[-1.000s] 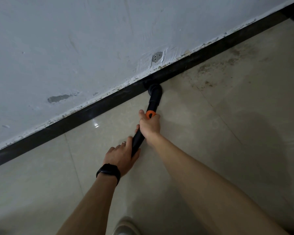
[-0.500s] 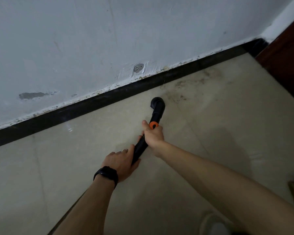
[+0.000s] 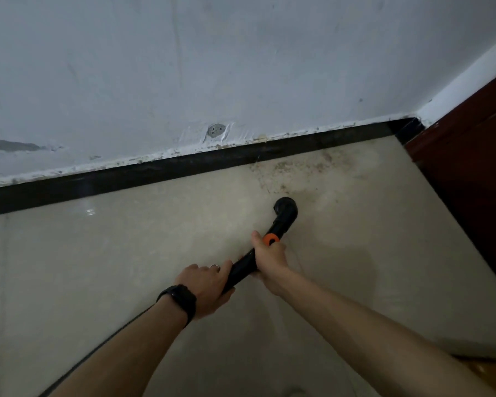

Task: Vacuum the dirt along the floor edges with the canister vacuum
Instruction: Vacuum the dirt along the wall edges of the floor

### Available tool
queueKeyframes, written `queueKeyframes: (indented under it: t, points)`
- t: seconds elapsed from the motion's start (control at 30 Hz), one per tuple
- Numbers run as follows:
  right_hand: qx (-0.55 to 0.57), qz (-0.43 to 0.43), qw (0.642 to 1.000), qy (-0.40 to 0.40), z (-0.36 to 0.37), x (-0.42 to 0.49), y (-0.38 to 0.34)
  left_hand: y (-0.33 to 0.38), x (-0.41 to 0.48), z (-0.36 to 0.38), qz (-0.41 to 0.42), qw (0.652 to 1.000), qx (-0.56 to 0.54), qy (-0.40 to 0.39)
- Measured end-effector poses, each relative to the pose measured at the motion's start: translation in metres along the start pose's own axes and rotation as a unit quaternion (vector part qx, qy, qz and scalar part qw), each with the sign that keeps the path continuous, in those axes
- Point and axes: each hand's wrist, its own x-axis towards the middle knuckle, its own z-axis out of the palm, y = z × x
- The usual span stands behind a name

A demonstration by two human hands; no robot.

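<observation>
A black vacuum wand [image 3: 242, 266] with an orange ring [image 3: 270, 239] runs up and to the right across the beige tiled floor [image 3: 112, 253]. Its bent nozzle [image 3: 285, 209] sits on the floor, a short way out from the black skirting [image 3: 155, 173]. My right hand [image 3: 269, 259] grips the wand just below the orange ring. My left hand [image 3: 209, 287], with a black wrist band and a ring, holds the wand lower down. A patch of brownish dirt [image 3: 292, 170] lies on the floor just beyond the nozzle, against the skirting. The canister is out of view.
A grey-white wall [image 3: 241, 67] with a round plugged hole [image 3: 216, 130] rises behind the skirting. A dark red-brown wooden panel [image 3: 470, 167] closes the corner at right. A thin black cable [image 3: 98, 351] trails under my left forearm. A brown object [image 3: 481, 368] shows at the lower right edge.
The nozzle has come away from the skirting and moved right along the floor toward the dirty corner. Both hands kept their hold on the wand. The view swung right, revealing the wooden panel.
</observation>
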Motion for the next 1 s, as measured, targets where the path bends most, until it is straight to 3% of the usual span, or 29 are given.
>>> queueKeyframes:
  t: [0.17, 1.0]
  points:
    - [0.109, -0.043, 0.993, 0.015, 0.021, 0.009, 0.004, -0.008, 0.001, -0.002, -0.01, 1.0, -0.002, 0.011]
    - [0.039, -0.074, 0.995, -0.053, 0.064, 0.041, -0.034, -0.044, 0.019, -0.004, -0.086, 0.992, -0.05, 0.084]
